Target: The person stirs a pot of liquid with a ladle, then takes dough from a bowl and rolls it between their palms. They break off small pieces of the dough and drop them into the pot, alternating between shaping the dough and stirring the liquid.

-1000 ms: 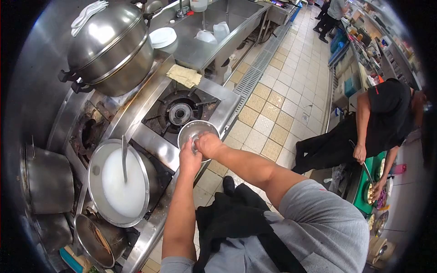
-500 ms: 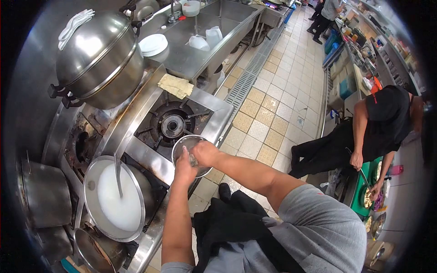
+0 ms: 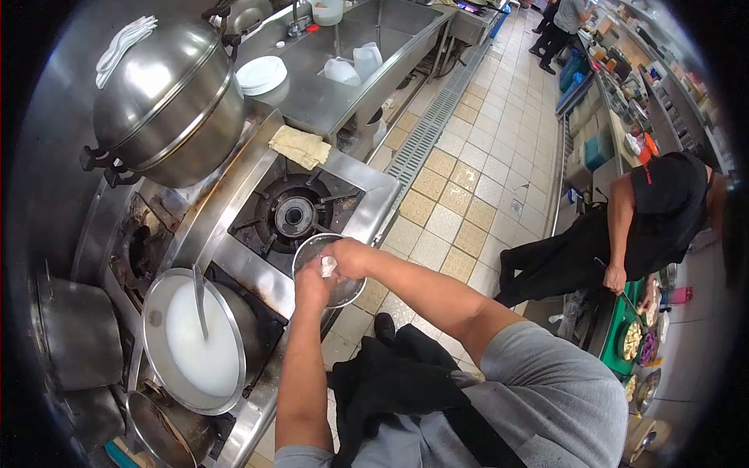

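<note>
From my remote seat I observe, in the head view, two bare hands working together inside a metal bowl (image 3: pixel 349 294). The bowl sits at the front edge of the stove (image 3: pixel 257 269), just in front of a round gas burner (image 3: pixel 294 216); I cannot tell whether it rests on that edge or is propped by the hands. A small whitish lump (image 3: pixel 328 267) shows between the left hand (image 3: pixel 310 290) and the right hand (image 3: pixel 353 259), above the bowl's interior. The fingers of both hands curl inward about the lump and are partly hidden; I cannot tell which of them grip it.

To the left of the forearms I note a large pot (image 3: pixel 155 337) of white, milky contents (image 3: pixel 199 363), with the metal handle (image 3: pixel 200 303) of a utensil rising from it and leaning on the rim. Beyond stands a lidded steel pot (image 3: pixel 168 121), a white cloth (image 3: pixel 127 48) folded on its lid. A yellowish cloth (image 3: pixel 300 147) lies behind the burner, and white plates (image 3: pixel 262 72) are stacked beside the sink (image 3: pixel 402 30). At right I see a co-worker in black (image 3: pixel 667 199), well apart, bent over a green board (image 3: pixel 615 343).
</note>
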Tool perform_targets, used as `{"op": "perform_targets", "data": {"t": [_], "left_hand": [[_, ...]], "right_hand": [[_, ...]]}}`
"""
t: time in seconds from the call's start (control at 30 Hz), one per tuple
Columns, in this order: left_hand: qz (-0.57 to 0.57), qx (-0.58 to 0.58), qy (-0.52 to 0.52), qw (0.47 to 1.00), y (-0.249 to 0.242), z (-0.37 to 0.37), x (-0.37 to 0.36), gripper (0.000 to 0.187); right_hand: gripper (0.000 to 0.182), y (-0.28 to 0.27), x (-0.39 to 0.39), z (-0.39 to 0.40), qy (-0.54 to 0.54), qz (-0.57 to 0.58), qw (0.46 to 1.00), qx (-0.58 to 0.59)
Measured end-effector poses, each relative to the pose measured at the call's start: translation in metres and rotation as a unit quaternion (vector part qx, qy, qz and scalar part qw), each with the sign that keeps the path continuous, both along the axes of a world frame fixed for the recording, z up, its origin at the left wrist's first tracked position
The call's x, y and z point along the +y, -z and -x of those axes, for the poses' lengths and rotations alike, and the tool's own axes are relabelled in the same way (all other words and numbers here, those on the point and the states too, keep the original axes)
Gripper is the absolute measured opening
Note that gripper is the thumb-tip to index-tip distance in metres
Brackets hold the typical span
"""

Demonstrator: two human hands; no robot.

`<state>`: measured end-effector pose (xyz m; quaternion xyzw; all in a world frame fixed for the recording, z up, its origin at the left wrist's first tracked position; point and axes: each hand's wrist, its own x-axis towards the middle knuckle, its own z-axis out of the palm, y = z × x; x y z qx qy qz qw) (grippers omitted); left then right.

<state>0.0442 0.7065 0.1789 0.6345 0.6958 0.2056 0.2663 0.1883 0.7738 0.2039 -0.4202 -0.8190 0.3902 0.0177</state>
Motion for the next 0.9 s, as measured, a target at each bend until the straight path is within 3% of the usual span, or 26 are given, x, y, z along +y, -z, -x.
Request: {"op": "perform_targets", "data": {"t": [0.23,0.37,0.43,0.5,0.57,0.63,0.7,0.77,0.83,0.9], "left_hand": [[0.033,-0.051,0.025,0.998,-0.008,0.003,0.003,0.05],[0.092,-0.089,-0.012,0.992,-0.022,0.003,0.003,0.043],[0.079,-0.075,-0.021,0.994,-0.021,0.003,0.002,0.044],[0.069,-0.061,-0.031,0.995,-0.015,0.005,-0.001,0.045],[0.083,-0.04,-0.028,0.995,0.001,0.008,0.0,0.05],[0.06,-0.023,-0.025,0.998,-0.008,0.005,-0.003,0.052],[0.042,-0.004,-0.026,0.999,-0.011,0.004,-0.007,0.055],[-0.019,-0.04,-0.032,0.999,-0.01,0.007,-0.01,0.059],[-0.052,-0.038,-0.052,0.997,-0.016,0.009,-0.015,0.054],[-0.1,-0.111,-0.083,0.985,-0.011,0.016,-0.02,0.049]], "right_hand": [[0.033,0.005,0.003,0.0,0.003,-0.022,0.999,-0.031],[0.027,0.008,0.011,-0.008,0.044,-0.011,0.999,0.03],[0.026,0.008,0.011,-0.012,0.126,0.014,0.985,0.114],[0.028,0.012,0.01,-0.012,0.129,0.026,0.982,0.134],[0.033,0.019,0.012,-0.011,0.211,0.277,0.882,0.318],[0.028,0.003,0.01,-0.01,0.244,0.314,0.85,0.345],[0.021,0.007,0.013,-0.01,0.282,0.402,0.783,0.381],[0.016,-0.001,0.007,-0.006,0.285,0.344,0.832,0.329],[0.016,-0.002,0.002,-0.004,0.28,0.354,0.833,0.32],[0.018,0.009,0.002,-0.003,0.293,0.37,0.803,0.364]]}}
